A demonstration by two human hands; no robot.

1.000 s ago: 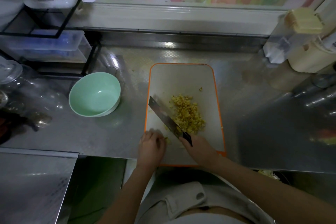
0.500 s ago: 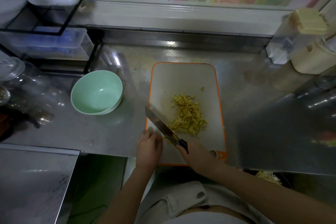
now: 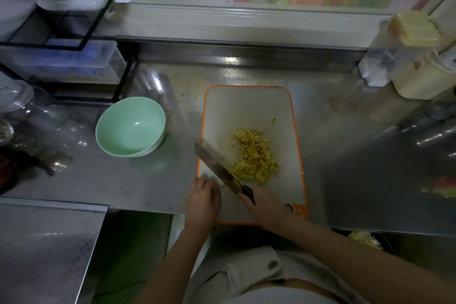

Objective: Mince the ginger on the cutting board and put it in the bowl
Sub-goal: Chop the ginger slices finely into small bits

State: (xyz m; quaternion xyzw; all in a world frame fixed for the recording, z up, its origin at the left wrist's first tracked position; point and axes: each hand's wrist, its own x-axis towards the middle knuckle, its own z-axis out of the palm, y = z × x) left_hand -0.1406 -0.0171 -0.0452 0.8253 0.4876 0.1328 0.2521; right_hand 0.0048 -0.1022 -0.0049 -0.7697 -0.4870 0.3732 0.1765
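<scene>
While the right hand [image 3: 262, 202] clenches the black-handled steel cleaver [image 3: 214, 165] and the left hand [image 3: 202, 195] shows no clear hold, the yellow minced ginger pile [image 3: 254, 155] needs scraping into one heap.

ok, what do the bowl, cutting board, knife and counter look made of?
bowl: mint green, smooth, glossy highlight; glazed ceramic or melamine, cannot tell.
cutting board: matte pale plastic, orange rim, probably.
knife: shiny metal blade mirroring light; dark handle, material unclear.
counter: stainless steel, embossed texture, bright reflections.
</scene>
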